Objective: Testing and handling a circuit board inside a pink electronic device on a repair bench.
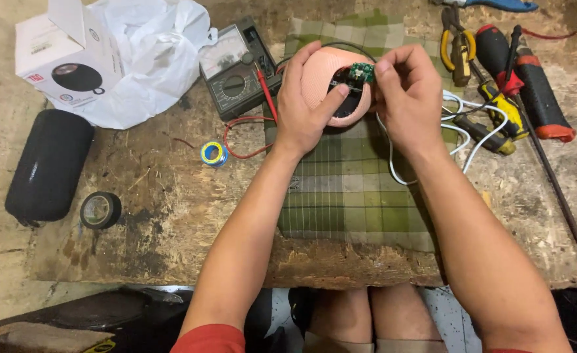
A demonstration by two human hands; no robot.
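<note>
Head view
Object: pink round speaker shell [318, 78], held above the far edge of the green checked cloth [350, 196], toward the far side of the surface [171, 216].
Left hand [301, 108]: wrapped round the shell's left side, thumb pressed on its dark opening.
Right hand [409, 91]: fingertips pinching a small green circuit board [362, 72] at the shell's upper right rim.
Key relation: board sits just right of the shell, touching it; right hand nearer the board, left hand steadying.
Wiring: white wires [458, 127] trail right from the hands.
Surroundings: multimeter [236, 68] left of the hands; pliers [457, 46] and screwdrivers [530, 85] at the far right corner.
</note>
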